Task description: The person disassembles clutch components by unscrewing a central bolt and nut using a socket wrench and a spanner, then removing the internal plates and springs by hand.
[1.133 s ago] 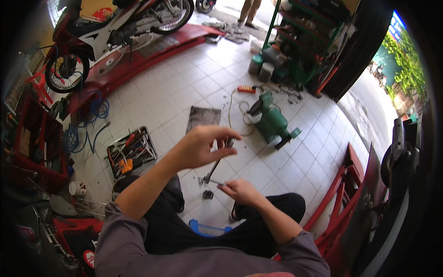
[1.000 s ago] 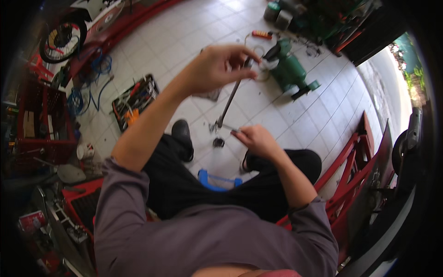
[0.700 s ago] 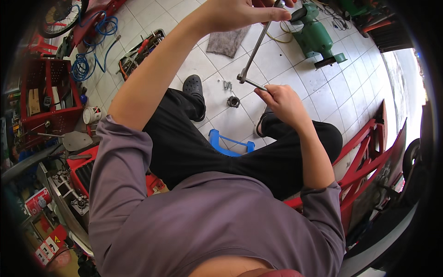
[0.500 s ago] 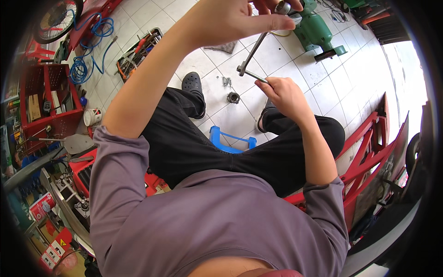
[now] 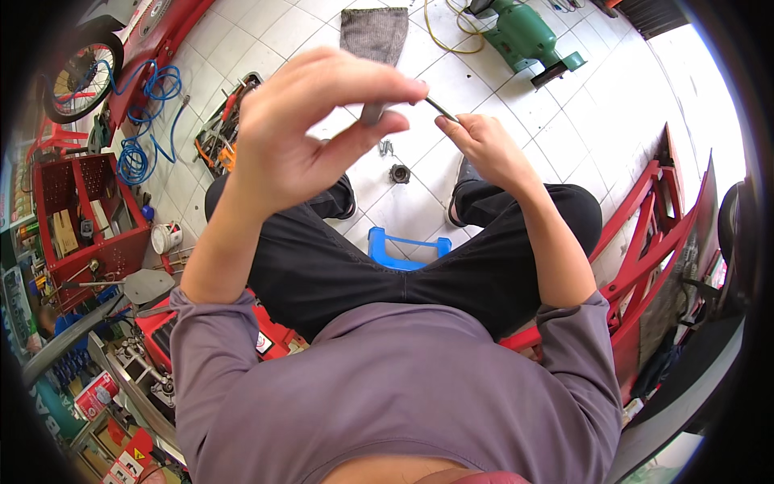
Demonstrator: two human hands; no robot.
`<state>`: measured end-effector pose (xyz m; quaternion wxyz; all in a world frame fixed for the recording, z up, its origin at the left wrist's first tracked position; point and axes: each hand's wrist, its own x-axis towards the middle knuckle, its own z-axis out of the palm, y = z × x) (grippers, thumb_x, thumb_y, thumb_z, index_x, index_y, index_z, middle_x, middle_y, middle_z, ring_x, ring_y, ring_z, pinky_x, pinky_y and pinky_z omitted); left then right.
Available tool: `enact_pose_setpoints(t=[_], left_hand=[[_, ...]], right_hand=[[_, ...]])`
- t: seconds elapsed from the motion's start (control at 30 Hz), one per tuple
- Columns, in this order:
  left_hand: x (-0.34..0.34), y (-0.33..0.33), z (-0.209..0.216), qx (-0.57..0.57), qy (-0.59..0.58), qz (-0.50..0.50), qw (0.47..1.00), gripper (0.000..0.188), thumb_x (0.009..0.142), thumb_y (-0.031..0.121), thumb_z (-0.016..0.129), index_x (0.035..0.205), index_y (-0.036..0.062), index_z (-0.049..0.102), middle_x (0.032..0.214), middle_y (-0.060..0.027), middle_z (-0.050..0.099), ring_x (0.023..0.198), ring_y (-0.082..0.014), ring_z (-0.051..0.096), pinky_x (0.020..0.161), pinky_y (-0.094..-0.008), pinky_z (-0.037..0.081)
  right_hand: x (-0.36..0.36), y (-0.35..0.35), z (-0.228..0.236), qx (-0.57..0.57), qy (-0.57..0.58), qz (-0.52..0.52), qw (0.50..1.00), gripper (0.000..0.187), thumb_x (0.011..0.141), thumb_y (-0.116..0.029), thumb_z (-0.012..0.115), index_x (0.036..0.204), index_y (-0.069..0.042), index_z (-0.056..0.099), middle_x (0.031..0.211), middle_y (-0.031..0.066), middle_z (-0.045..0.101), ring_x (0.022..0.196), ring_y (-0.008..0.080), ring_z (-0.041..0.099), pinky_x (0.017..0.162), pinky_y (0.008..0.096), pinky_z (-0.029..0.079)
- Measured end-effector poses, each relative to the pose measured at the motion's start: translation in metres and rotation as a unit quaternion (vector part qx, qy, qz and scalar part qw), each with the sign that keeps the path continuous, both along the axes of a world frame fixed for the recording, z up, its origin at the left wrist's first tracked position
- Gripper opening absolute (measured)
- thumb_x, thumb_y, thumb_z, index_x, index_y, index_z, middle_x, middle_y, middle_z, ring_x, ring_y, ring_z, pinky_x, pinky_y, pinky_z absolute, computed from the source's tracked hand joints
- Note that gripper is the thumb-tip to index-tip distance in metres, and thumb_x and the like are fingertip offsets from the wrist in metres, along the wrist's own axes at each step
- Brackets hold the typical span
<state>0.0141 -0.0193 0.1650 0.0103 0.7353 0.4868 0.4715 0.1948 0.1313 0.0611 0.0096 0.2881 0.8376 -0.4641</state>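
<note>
My right hand (image 5: 486, 152) is closed round the thin steel bar (image 5: 442, 110) of a socket wrench, in front of my chest. To its left my blurred left hand (image 5: 302, 129) curls its thumb and forefinger about a grey cylindrical end (image 5: 372, 113), seemingly of the same wrench. The left fingers hide most of the tool, including its joint. On the tiles beyond my knees lies a dark, round, toothed metal part (image 5: 400, 173). Some small metal pieces (image 5: 386, 148) lie just past it, partly behind the left thumb.
A blue plastic frame (image 5: 395, 262) stands between my legs. Farther off are a grey cloth (image 5: 379, 28) and a green machine (image 5: 524, 34). On the left are a tool tray (image 5: 211, 141), blue hose (image 5: 141, 157) and red cabinet (image 5: 76, 242); red metal framework (image 5: 645, 242) stands right.
My left hand has come nearer and down to the left with the wrench end. The right hand has shifted slightly up and left. The wrench's long shaft is now out of sight.
</note>
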Motion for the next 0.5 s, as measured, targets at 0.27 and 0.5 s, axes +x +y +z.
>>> enact_pose_setpoints(t=[0.27, 0.5], left_hand=[[0.019, -0.024, -0.017, -0.009, -0.066, 0.001, 0.998, 0.025, 0.073, -0.011, 0.067, 0.091, 0.0036, 0.057, 0.098, -0.0193, 0.063, 0.074, -0.0193, 0.062, 0.064, -0.0266, 0.052], [0.042, -0.039, -0.046, -0.106, -0.223, 0.095, 0.964, 0.019, 0.085, -0.009, 0.049, 0.102, -0.0031, 0.054, 0.112, -0.0147, 0.05, 0.084, -0.0143, 0.057, 0.073, -0.0241, 0.048]], right_hand=[[-0.002, 0.001, -0.008, -0.026, 0.038, -0.067, 0.997, 0.056, 0.095, -0.042, 0.047, 0.066, 0.005, 0.045, 0.053, 0.0138, 0.04, 0.052, 0.0199, 0.035, 0.052, 0.0387, 0.036], [-0.003, 0.005, -0.012, -0.016, 0.089, -0.13, 0.987, 0.056, 0.095, -0.044, 0.047, 0.065, 0.003, 0.042, 0.052, 0.0097, 0.034, 0.052, 0.0171, 0.032, 0.05, 0.0375, 0.033]])
